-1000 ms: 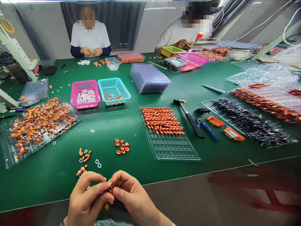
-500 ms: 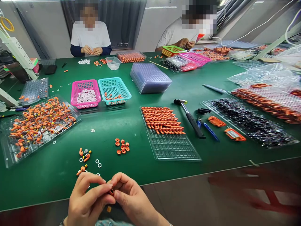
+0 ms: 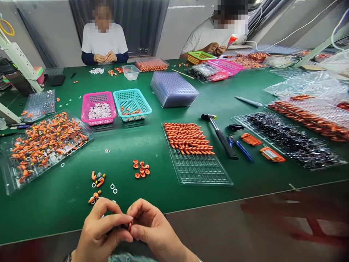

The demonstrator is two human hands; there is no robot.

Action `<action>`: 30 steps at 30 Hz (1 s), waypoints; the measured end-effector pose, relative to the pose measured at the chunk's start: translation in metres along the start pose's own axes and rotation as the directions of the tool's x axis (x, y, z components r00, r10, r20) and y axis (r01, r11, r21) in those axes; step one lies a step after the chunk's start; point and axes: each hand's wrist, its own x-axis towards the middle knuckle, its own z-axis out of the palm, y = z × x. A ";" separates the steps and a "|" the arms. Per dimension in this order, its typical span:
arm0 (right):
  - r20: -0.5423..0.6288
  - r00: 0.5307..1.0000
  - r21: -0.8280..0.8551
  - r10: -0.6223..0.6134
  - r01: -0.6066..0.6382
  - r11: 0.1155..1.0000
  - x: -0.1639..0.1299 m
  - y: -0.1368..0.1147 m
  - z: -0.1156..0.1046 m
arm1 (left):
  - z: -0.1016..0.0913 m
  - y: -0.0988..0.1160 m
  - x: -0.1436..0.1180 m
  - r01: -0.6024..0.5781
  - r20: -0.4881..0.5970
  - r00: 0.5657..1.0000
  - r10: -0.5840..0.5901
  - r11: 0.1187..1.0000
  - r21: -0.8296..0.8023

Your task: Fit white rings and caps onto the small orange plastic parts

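Close to the table's front edge, my left hand [image 3: 102, 229] and my right hand [image 3: 152, 227] meet. Between their fingertips they pinch a small orange earbud shell [image 3: 130, 226], mostly covered by the fingers. Just beyond my left hand lie several orange earbud pieces [image 3: 100, 182] with yellow bits, beside white rings [image 3: 112, 186]. A group of round orange caps [image 3: 137, 175] sits further off, ahead of my right hand.
A clear tray [image 3: 204, 174] partly filled with orange pieces lies right of centre, near a hammer [image 3: 220, 138] and blue-handled pliers [image 3: 244, 151]. At left is a heaped tray [image 3: 50, 145]. Pink [image 3: 98, 122] and blue baskets [image 3: 133, 118] stand behind. Two people sit opposite.
My fingers have shifted slightly around the orange earbud shell, which now shows its side rather than its dark opening. A yellow bit seen below my hands is out of sight.
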 end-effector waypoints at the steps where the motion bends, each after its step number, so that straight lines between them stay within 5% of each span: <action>1: -0.002 1.000 -0.005 0.010 -0.010 1.000 0.000 -0.001 0.000 | 0.000 -0.001 0.001 0.024 0.028 0.999 -0.023 0.999 -0.046; 9: 0.115 0.981 -0.138 0.157 -0.141 0.980 -0.004 -0.013 -0.001 | -0.003 0.003 0.004 0.075 0.097 0.993 -0.060 0.985 -0.153; 16: 0.160 0.983 -0.425 0.094 -0.017 0.905 -0.009 -0.029 0.003 | -0.004 0.010 0.005 0.045 0.066 0.997 -0.039 0.994 -0.098; 24: 0.276 0.961 -0.116 0.032 0.001 0.993 -0.012 -0.003 0.010 | -0.005 0.014 0.001 0.004 0.078 0.997 0.011 0.982 -0.187; 30: 0.215 0.976 -0.183 0.016 0.024 0.983 -0.009 -0.006 0.013 | -0.010 0.009 0.005 0.049 0.073 0.997 -0.033 0.972 -0.229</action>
